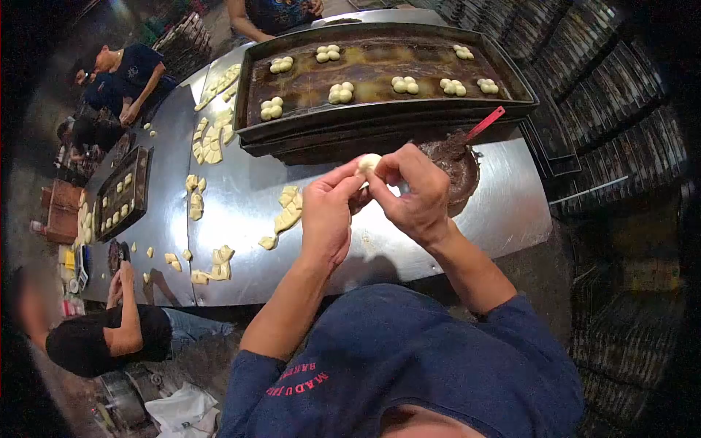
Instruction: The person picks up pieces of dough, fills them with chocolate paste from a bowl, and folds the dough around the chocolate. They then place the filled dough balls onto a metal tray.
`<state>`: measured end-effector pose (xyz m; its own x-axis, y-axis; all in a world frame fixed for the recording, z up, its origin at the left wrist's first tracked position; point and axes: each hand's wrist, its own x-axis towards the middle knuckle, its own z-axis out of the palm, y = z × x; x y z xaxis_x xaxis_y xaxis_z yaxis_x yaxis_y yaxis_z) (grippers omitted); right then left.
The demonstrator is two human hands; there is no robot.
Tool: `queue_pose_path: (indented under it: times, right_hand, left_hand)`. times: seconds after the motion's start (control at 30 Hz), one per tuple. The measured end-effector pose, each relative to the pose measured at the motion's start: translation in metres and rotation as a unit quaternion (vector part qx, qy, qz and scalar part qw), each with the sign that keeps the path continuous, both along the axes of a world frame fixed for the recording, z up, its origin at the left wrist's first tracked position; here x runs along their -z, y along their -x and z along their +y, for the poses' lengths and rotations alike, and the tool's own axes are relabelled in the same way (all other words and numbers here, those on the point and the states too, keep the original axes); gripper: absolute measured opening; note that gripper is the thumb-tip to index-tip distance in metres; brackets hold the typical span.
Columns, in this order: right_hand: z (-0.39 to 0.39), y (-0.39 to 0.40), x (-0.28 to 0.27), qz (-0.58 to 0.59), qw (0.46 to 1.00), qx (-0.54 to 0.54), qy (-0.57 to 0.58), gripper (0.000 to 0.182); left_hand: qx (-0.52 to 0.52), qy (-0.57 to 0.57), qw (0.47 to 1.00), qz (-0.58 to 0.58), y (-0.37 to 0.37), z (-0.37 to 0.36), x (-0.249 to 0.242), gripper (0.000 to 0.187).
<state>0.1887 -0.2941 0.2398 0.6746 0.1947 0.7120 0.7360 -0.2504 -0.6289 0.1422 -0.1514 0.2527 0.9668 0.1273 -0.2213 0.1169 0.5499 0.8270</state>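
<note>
Between my two hands, over the metal table, is a small pale dough ball [370, 163]. My left hand [330, 208] pinches it from one side, and my right hand [415, 191] has its fingers closed on the other side. Beyond them a large dark baking tray [387, 115] holds several clusters of dough balls [341, 93]. Beside my right hand sits a bowl of dark brown filling [461, 179], with a red-handled spatula [485, 124] standing in it. Flat dough pieces [289, 208] lie to the left of my hands.
More dough pieces [212, 139] are spread over the steel table [244, 186]. A smaller tray [124, 193] with dough lies at the far left. Co-workers stand at the left and far side. Racks of stacked trays [613, 87] rise at the right.
</note>
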Motion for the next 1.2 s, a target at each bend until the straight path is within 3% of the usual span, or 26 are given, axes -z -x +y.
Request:
queue_pose_path:
  times: [0.03,0.1,0.17,0.23,0.3,0.37,0.43,0.47,0.5,0.53,0.57,0.6,0.67,0.7,0.77,0.83,0.9,0.93,1.0,1.03,1.1,1.17,1.2]
  right_hand:
    - [0.001,0.000,0.004,-0.011,1.000,0.001,0.011,0.022]
    - [0.011,0.006,0.008,-0.090,0.994,0.026,0.054,0.022]
    - [0.018,0.023,0.004,-0.104,0.991,-0.044,0.070,0.026]
    - [0.015,0.036,0.009,-0.024,0.997,-0.072,-0.005,0.027]
    - [0.009,0.041,-0.001,-0.010,0.999,0.025,-0.018,0.026]
    - [0.009,0.044,-0.003,0.003,0.999,0.011,0.045,0.025]
    - [-0.007,0.052,0.032,0.259,0.941,-0.125,0.178,0.022]
    - [-0.017,0.055,0.058,0.248,0.948,-0.094,0.176,0.024]
    - [-0.029,0.059,0.089,0.237,0.953,-0.063,0.176,0.026]
    - [-0.041,0.060,0.118,0.233,0.953,-0.069,0.183,0.026]
    - [-0.051,0.060,0.148,0.222,0.953,0.000,0.206,0.029]
    - [-0.055,0.062,0.181,0.209,0.949,0.072,0.225,0.032]
    - [-0.036,0.074,0.225,0.129,0.957,0.088,0.244,0.035]
    - [-0.013,0.080,0.226,0.080,0.955,0.081,0.273,0.033]
    - [0.033,0.065,0.222,0.090,0.958,-0.004,0.272,0.026]
    - [0.044,0.032,0.216,0.054,0.959,-0.047,0.274,0.020]
    - [0.026,0.007,0.229,0.011,0.970,0.042,0.241,0.017]
    - [0.009,0.006,0.224,0.044,0.963,0.053,0.260,0.015]
    - [-0.013,0.030,0.235,0.061,0.964,0.064,0.250,0.019]
    - [-0.019,0.044,0.237,0.078,0.965,0.057,0.245,0.021]
    - [0.006,0.064,0.238,0.051,0.975,0.041,0.213,0.026]
    - [0.036,0.051,0.220,0.092,0.966,-0.035,0.240,0.024]
    - [0.039,0.030,0.229,0.077,0.963,-0.032,0.256,0.023]
  left_hand:
    - [0.064,0.039,0.997,0.003,-0.001,0.006,-0.001,0.026]
    - [0.050,0.067,0.996,0.033,0.002,0.007,0.001,0.025]
    - [-0.007,-0.083,0.996,0.023,0.005,0.013,0.011,0.025]
    - [0.009,-0.107,0.993,0.054,0.009,0.024,0.019,0.026]
    - [0.037,-0.107,0.993,0.006,0.019,0.025,0.027,0.028]
    - [0.084,-0.048,0.995,-0.013,0.037,0.015,0.042,0.032]
    - [0.216,-0.092,0.970,0.054,0.050,0.020,0.061,0.034]
    - [0.320,-0.250,0.914,0.030,0.054,0.039,0.077,0.035]
    - [0.243,-0.419,0.874,0.032,0.062,0.059,0.106,0.036]
    - [0.158,-0.574,0.803,0.036,0.071,0.082,0.142,0.037]
    - [0.002,-0.664,0.747,0.015,0.081,0.109,0.177,0.036]
    - [-0.087,-0.637,0.764,0.051,0.085,0.142,0.199,0.033]
    - [-0.178,-0.784,0.586,0.103,0.093,0.174,0.210,0.028]
    - [-0.172,-0.785,0.586,0.104,0.094,0.182,0.218,0.028]
    - [-0.060,-0.732,0.676,0.059,0.091,0.195,0.230,0.030]
    - [-0.060,-0.740,0.669,0.033,0.087,0.197,0.226,0.032]
    - [-0.044,-0.716,0.692,0.084,0.095,0.200,0.219,0.025]
    - [0.001,-0.743,0.656,0.131,0.098,0.204,0.211,0.018]
    - [-0.027,-0.792,0.589,0.160,0.123,0.215,0.219,0.014]
    - [-0.029,-0.793,0.588,0.153,0.124,0.218,0.219,0.014]
    - [-0.095,-0.729,0.635,0.238,0.142,0.211,0.223,0.012]
    - [-0.108,-0.717,0.660,0.197,0.130,0.193,0.217,0.011]
    - [-0.140,-0.688,0.699,0.135,0.121,0.181,0.214,0.012]
